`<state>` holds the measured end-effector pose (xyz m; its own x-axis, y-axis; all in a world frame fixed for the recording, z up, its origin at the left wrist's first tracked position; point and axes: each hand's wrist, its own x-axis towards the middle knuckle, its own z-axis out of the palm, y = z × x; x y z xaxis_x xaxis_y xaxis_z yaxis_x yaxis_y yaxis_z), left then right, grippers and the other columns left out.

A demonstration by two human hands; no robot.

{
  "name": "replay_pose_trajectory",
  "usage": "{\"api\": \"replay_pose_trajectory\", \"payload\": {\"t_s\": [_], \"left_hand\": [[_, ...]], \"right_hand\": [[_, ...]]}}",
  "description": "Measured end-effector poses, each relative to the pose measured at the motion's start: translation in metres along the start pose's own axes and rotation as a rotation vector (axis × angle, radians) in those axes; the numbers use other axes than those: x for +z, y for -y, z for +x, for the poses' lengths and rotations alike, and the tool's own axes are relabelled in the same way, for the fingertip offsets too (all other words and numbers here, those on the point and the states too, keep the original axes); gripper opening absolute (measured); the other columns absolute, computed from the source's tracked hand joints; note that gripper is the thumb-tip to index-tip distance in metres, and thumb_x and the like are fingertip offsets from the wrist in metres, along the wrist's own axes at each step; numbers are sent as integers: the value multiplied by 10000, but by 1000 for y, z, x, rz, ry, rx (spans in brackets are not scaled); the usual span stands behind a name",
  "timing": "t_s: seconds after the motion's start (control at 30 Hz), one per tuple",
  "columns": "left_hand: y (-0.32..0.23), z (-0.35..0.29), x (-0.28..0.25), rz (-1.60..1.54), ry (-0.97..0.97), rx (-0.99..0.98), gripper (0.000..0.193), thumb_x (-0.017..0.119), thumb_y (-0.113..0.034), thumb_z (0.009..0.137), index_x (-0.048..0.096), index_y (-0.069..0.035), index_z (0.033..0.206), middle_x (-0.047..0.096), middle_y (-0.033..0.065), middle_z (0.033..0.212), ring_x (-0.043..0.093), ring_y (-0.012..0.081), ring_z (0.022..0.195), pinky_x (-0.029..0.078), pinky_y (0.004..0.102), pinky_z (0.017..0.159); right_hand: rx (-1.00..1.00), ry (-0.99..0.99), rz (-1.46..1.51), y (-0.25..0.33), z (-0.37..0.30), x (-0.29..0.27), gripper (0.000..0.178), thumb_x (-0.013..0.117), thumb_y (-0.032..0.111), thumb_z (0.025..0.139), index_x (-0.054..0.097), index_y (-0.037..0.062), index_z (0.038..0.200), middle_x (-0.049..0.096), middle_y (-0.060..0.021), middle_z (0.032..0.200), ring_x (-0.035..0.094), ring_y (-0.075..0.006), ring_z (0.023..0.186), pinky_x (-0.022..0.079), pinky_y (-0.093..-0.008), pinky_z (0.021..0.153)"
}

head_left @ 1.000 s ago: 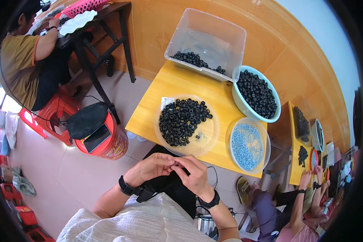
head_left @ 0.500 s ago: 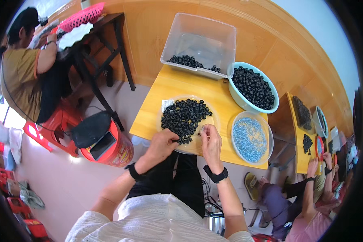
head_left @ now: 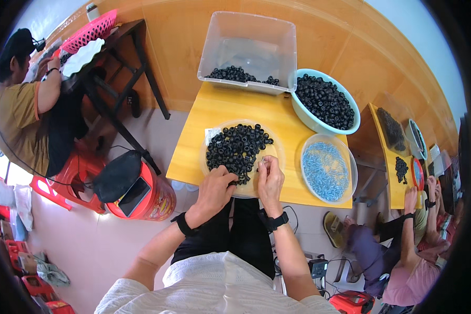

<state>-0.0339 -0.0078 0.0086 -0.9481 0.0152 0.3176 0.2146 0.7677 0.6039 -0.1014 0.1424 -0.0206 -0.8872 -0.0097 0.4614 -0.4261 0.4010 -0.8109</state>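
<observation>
Small yellow table (head_left: pixel 214 112): clear plate (head_left: pixel 275 152) of black rings at the near edge, clear bowl (head_left: pixel 350 162) of blue bits at the near right corner, teal bowl (head_left: pixel 309 118) far right, clear tub (head_left: pixel 251 47) along the far edge.

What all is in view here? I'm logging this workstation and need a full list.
table: one, yellow, centre
clear plate: one, on the table's near edge
black rings: a heap, on the clear plate
blue bits: many, in a clear dish right of the plate
teal bowl: one, far right of the table, full of black rings
clear bin: one, far edge, a few black rings inside
red stool: one, left of the table, a dark bag on it
pink basket: one, on a dark table far left
seated person: one, far left
co-workers: lower right, at a second yellow table
left hand: on the black rings, near edge of the heap
right hand: fingertips pinching something small over the plate
</observation>
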Motion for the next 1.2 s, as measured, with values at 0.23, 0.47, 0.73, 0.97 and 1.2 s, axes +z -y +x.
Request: {"api": "replay_pose_trajectory", "payload": {"t_s": [0.23, 0.47, 0.73, 0.97, 1.2], "left_hand": [[6, 6, -2, 80, 75, 85, 166, 659, -54, 673, 586, -56, 823, 544, 91, 817, 522, 288, 816, 428, 384, 689], [6, 12, -3, 84, 119, 178, 168, 652, -43, 664, 574, -52, 813, 552, 98, 793, 511, 293, 790, 415, 381, 683], [10, 3, -8, -942, 22, -358, 233, 635, 70, 727, 619, -1, 948, 570, 28, 831, 578, 111, 749, 486, 243, 681], [5, -28, -9, -1434, 45, -540, 214, 632, 42, 774, 620, -1, 983, 634, 59, 912, 610, 129, 815, 498, 252, 772], [0, -34, -4, -1534, 88, -542, 207, 615, 25, 798, 609, -19, 1000, 634, 50, 920, 614, 137, 830, 516, 282, 792]], "right_hand": [[-9, -32, -33, 0, -1, 4, 142, 539, 78, 869, 512, -5, 980, 525, -94, 634, 515, -188, 561, 426, -300, 547], [1, -37, -32, 4, -2, 2, 141, 543, 71, 866, 514, -6, 981, 497, -76, 622, 483, -172, 542, 409, -293, 527], [26, -60, 31, -1, -4, 2, 129, 563, 39, 836, 520, -12, 947, 534, -148, 702, 540, -267, 602, 437, -343, 559], [-78, -54, 11, -3, -3, 1, 92, 558, 10, 823, 513, -18, 898, 538, -167, 748, 548, -311, 640, 444, -349, 579], [-88, -32, 10, -3, -3, -2, 57, 556, -5, 817, 520, -22, 858, 552, -171, 743, 559, -327, 647, 448, -353, 581]]}}
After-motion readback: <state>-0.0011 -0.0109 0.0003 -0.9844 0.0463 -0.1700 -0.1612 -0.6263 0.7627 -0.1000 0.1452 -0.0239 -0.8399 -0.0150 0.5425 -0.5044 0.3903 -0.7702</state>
